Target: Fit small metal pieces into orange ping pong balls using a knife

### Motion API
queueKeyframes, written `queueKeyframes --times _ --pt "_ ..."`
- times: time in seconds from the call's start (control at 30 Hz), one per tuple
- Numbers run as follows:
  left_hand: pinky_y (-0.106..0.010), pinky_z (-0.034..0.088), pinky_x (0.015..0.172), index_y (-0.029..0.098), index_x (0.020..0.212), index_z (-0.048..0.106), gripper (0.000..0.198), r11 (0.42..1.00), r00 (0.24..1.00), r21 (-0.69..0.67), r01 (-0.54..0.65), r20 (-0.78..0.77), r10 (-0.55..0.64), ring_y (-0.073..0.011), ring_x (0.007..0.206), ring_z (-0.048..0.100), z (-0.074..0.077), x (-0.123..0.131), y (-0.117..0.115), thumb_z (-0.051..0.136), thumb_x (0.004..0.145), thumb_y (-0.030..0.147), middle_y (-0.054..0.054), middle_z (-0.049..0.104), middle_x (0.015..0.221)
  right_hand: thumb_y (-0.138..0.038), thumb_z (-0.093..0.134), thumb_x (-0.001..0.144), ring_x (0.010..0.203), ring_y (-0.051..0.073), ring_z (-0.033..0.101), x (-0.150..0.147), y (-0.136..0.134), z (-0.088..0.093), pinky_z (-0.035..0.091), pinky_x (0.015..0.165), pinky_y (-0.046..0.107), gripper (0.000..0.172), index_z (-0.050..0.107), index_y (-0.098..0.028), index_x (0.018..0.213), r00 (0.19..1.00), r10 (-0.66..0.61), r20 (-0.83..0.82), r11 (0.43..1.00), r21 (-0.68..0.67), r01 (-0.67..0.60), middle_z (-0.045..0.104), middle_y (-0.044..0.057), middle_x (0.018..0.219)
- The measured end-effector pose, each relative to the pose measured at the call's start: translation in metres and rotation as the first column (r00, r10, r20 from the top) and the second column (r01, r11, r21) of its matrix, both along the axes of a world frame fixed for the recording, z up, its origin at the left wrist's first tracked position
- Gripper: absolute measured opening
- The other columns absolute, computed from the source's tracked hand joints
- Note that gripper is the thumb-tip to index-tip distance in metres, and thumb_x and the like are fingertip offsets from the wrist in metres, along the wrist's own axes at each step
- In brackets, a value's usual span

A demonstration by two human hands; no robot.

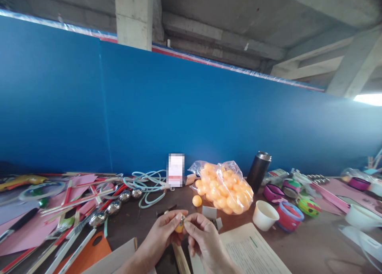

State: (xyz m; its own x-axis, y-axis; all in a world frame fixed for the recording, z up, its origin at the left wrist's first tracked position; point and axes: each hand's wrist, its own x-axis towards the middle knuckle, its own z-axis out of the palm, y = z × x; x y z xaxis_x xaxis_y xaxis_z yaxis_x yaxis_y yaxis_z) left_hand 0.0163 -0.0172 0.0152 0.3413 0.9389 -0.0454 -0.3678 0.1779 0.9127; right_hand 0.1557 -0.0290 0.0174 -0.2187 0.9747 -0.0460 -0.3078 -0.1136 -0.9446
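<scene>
My left hand (162, 234) and my right hand (203, 236) meet low in the middle of the view. Between their fingertips sits an orange ball (179, 227) with a small shiny metal piece (182, 219) pressed against its top. The left fingers pinch the ball; the right fingertips touch the metal piece. A wooden stick (180, 259) lies below the hands. A loose orange ball (197, 201) rests on the brown table (298, 246) just behind them, next to a clear bag of orange balls (225, 186).
An open booklet (253, 252) lies at the right hand. Beyond are a white paper cup (264, 215), a black flask (258, 171), coloured tape rolls (289, 216) and a white bowl (359, 217). Metal spoons (115, 206), sticks, pink paper and green cord (147, 186) crowd the left. A blue wall backs the table.
</scene>
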Motion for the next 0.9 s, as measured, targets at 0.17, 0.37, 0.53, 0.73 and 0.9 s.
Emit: queueKeyframes --times 0.17,0.37,0.53,0.73,0.9 --pt "-0.024 0.038 0.051 0.010 0.106 0.062 0.044 1.000 1.000 -0.012 0.001 0.028 -0.001 -0.0124 0.055 0.054 0.001 0.001 -0.001 0.059 0.077 0.044 -0.004 0.061 0.067 -0.041 0.068 0.073 0.031 0.002 0.036 0.001 0.000 -0.002 0.031 0.030 0.012 0.029 0.056 -0.014 0.077 1.000 0.007 0.016 1.000 0.030 -0.007 0.054 -0.006 0.049" --pt "-0.025 0.039 0.051 0.010 0.104 0.062 0.045 1.000 1.000 0.005 0.003 0.027 -0.003 -0.0129 0.055 0.055 0.000 0.001 -0.001 0.059 0.077 0.045 -0.003 0.059 0.064 -0.039 0.064 0.077 0.032 0.002 0.038 0.002 0.001 -0.006 0.031 0.031 0.012 0.026 0.056 -0.014 0.080 0.999 0.008 0.052 0.998 0.067 -0.011 0.051 -0.007 0.047" --pt "-0.025 0.040 0.049 0.010 0.107 0.061 0.051 1.000 0.998 0.028 -0.012 -0.065 0.014 -0.0145 0.055 0.057 -0.004 0.001 0.001 0.059 0.074 0.050 -0.005 0.063 0.068 -0.042 0.066 0.073 0.032 0.004 0.040 0.000 0.000 -0.002 0.037 0.031 0.014 0.032 0.054 -0.014 0.081 0.993 -0.050 0.111 0.996 0.083 0.041 0.050 -0.008 0.043" --pt "-0.025 0.042 0.049 0.010 0.101 0.064 0.051 0.999 0.992 0.044 -0.022 -0.124 0.027 -0.0134 0.051 0.057 -0.009 0.003 0.005 0.063 0.070 0.051 -0.005 0.064 0.068 -0.047 0.067 0.071 0.033 0.005 0.044 -0.002 -0.001 0.002 0.042 0.035 0.017 0.040 0.054 -0.012 0.085 0.985 -0.070 0.159 0.995 0.081 0.057 0.052 -0.007 0.042" --pt "-0.025 0.043 0.047 0.010 0.100 0.065 0.053 0.999 0.994 0.030 -0.030 -0.107 0.033 -0.0152 0.052 0.059 -0.010 0.004 0.004 0.064 0.068 0.053 -0.008 0.066 0.071 -0.050 0.068 0.068 0.039 0.006 0.049 -0.002 -0.003 0.006 0.048 0.041 0.020 0.045 0.054 -0.011 0.087 0.985 -0.062 0.162 0.996 0.070 0.051 0.055 -0.006 0.047"
